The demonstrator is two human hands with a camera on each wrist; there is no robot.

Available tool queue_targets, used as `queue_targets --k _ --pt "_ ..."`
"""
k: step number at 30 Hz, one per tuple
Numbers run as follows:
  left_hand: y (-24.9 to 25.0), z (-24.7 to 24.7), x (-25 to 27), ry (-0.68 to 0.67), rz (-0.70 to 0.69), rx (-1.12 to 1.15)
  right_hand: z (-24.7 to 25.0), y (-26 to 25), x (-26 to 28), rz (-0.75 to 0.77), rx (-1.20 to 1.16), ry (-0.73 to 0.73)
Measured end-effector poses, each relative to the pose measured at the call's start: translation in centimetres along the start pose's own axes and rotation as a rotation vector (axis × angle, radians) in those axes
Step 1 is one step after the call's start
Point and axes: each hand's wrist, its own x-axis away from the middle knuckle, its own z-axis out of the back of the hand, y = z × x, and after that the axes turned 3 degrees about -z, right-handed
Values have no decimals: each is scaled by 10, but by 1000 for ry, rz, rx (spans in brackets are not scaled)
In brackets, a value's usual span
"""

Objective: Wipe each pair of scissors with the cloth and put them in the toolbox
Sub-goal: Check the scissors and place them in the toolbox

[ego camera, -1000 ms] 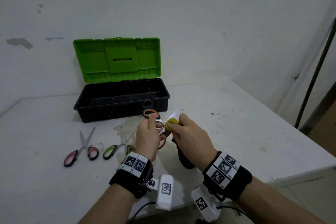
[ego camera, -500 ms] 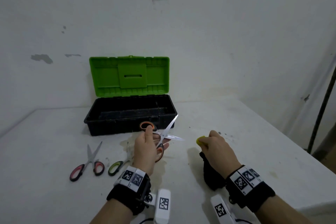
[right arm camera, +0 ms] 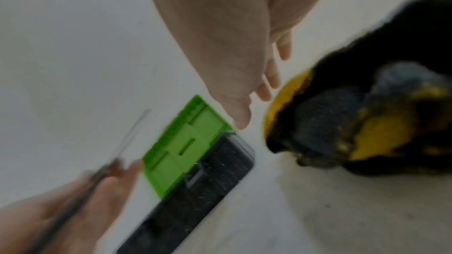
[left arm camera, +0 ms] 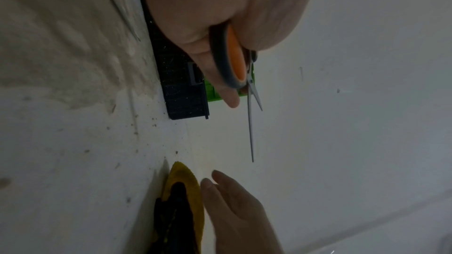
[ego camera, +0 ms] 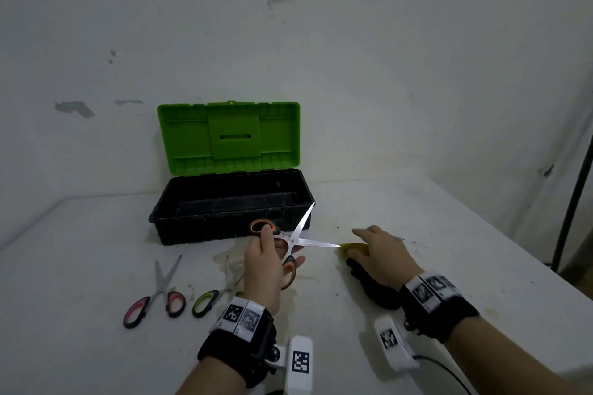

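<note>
My left hand (ego camera: 268, 261) grips the orange-handled scissors (ego camera: 296, 239) by the handles, blades spread apart, in front of the toolbox (ego camera: 224, 228); the orange handle (left arm camera: 234, 59) shows in the left wrist view. The black toolbox stands open with its green lid (ego camera: 229, 138) upright. The yellow-and-black cloth (ego camera: 356, 250) lies on the table to the right. My right hand (ego camera: 382, 250) hovers just over it with straight fingers (right arm camera: 266, 86), holding nothing. Red-handled scissors (ego camera: 157, 295) and green-handled scissors (ego camera: 213, 293) lie on the table at the left.
The white table (ego camera: 80, 266) meets a white wall behind the toolbox. Its right edge (ego camera: 513, 250) drops off, and a dark pole (ego camera: 574, 189) stands beyond it. A stain (ego camera: 234, 253) marks the table in front of the toolbox.
My right hand has pulled away from the scissors' blade to the right, set the cloth down on the table and let go of it. The scissors' blades have spread apart.
</note>
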Motion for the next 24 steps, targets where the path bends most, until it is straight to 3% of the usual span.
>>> queue_targets --k 3,7,15,20,24 --pt "-1 -2 -2 27 -27 -12 22 -17 39 17 -48 72" --pt "-8 -16 3 23 -20 4 30 -51 75 90 -520 -125" --pt "-1 -16 21 -63 60 152 19 -87 67 72 -1111 -176" --pt "11 29 9 -85 -129 -59 22 -78 53 19 -1080 -142" --pt "29 58 3 -235 -156 -332 19 -79 48 20 -1036 -119"
